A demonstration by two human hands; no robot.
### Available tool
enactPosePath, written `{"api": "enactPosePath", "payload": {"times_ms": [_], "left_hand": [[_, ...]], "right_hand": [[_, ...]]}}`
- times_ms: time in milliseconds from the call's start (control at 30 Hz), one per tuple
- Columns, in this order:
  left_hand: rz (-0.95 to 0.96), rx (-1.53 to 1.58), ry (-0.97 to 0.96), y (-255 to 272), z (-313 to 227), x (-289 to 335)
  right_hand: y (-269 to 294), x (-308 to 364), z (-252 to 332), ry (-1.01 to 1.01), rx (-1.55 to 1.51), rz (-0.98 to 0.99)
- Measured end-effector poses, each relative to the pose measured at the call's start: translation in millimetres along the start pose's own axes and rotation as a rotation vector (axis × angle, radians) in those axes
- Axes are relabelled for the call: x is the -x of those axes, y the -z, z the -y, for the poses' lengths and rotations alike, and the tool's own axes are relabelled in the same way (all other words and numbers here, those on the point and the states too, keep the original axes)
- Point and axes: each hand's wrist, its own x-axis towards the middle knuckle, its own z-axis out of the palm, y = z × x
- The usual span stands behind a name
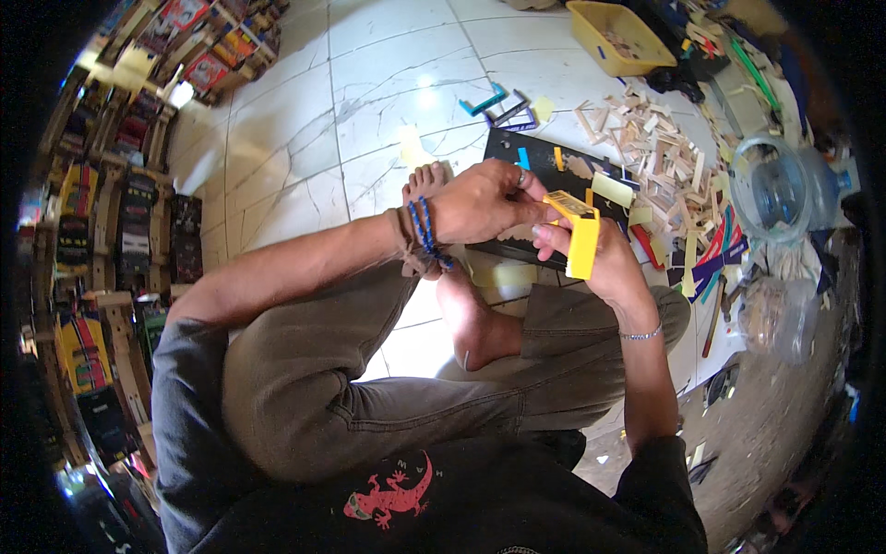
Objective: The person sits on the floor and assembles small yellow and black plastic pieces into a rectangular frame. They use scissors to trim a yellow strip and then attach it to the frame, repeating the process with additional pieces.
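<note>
Stocked shelves and tubs around a tiled floor.
Wooden shelving [120, 355] with boxed goods [78, 203] lines the left side; white, dark-veined floor tiles [388, 60] spread beside it. At upper right sits a yellow tub [639, 66], a black bag [674, 82] just beside it; below, a large clear bottle [773, 189] lies near another clear plastic container [775, 319].

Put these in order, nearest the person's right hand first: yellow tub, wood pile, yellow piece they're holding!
From the right hand, in the head view:
1. Yellow piece: held in it.
2. Wood pile: ahead, to the right.
3. Yellow tub: farther ahead, beyond the pile.
</note>
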Motion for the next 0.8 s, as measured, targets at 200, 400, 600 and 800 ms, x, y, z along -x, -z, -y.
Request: {"api": "enactPosePath", "payload": {"times_ms": [200,400,600,800], "left_hand": [[0.116,0.045,0.124,-4,8,-4],[0.083,0.115,0.139,-7,16,-6],[0.054,0.095,0.096,-6,17,-9],[-0.004,0.011,0.112,-4,9,-4]], "right_hand": [[1,5,-5,-0.089,-0.12,0.086],[7,8,-12,-0.055,-0.109,0.201],[3,6,-12,-0.039,-0.26,0.241],[-13,5,-19,-0.141,-0.346,0.113]]}}
